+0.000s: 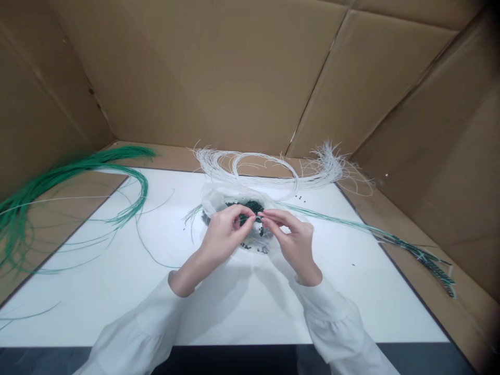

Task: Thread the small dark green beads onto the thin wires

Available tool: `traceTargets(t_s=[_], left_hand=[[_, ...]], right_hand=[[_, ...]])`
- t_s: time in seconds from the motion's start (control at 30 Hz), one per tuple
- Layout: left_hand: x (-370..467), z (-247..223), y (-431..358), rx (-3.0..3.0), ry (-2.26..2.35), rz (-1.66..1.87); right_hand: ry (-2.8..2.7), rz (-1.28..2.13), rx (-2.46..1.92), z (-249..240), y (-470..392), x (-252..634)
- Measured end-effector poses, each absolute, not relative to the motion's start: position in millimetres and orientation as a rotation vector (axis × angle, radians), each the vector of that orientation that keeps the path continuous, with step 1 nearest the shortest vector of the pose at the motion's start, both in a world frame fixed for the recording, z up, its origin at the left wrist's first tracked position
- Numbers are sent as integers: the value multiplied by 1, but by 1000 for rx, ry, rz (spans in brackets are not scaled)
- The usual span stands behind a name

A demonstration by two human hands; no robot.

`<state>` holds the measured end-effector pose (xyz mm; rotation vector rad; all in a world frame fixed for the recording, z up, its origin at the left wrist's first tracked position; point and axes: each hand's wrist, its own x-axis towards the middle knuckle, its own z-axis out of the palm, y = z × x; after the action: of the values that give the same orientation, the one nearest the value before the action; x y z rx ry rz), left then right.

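One clear bag (219, 195) of dark beads (253, 207) sits under two hands, left hand (224, 234) and right hand (295, 239), fingertips pinched together.

A clear plastic bag (219, 198) of small dark green beads (253, 207) lies at the middle of the flat white board (351, 291). Both hands, left hand (222, 234) and right hand (295, 242), meet over it. Behind it lies a looped bundle of thin white wires (265, 166); far left, a bundle of green wires (70, 172); right, a bundle of beaded green strands (410, 250).
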<state>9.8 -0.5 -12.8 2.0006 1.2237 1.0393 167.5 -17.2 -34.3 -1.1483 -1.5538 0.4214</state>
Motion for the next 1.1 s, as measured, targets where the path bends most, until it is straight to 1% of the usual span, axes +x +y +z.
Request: traceTargets(t_s=[0.2,0.3,0.43,0.63,0.8,0.9,1.0,1.1], left_hand=[[10,-16,0,2068,1221,1049],[9,-17,1,2030,1190,1044],[7,-17,2,1857,1145,1020],[5,-17,4,1730,1101,937],[7,-17,3,1824,1152,944],[6,-18,4,1766,1178,947],[5,-20,6,1687,1181,949],[5,-22,9,1626,1170,952]], right_hand=[[-1685,220,-1108,-40,-15,168],[-1699,184,-1081,-40,-15,167],[-1665,271,-1091,-35,-15,168],[-1640,532,-1112,-31,-15,169],[-1630,515,-1148,-32,-16,167],[-1569,535,-1200,-34,-14,169],[-1537,644,-1242,-38,-8,173],[-1661,658,-1321,-48,0,178]])
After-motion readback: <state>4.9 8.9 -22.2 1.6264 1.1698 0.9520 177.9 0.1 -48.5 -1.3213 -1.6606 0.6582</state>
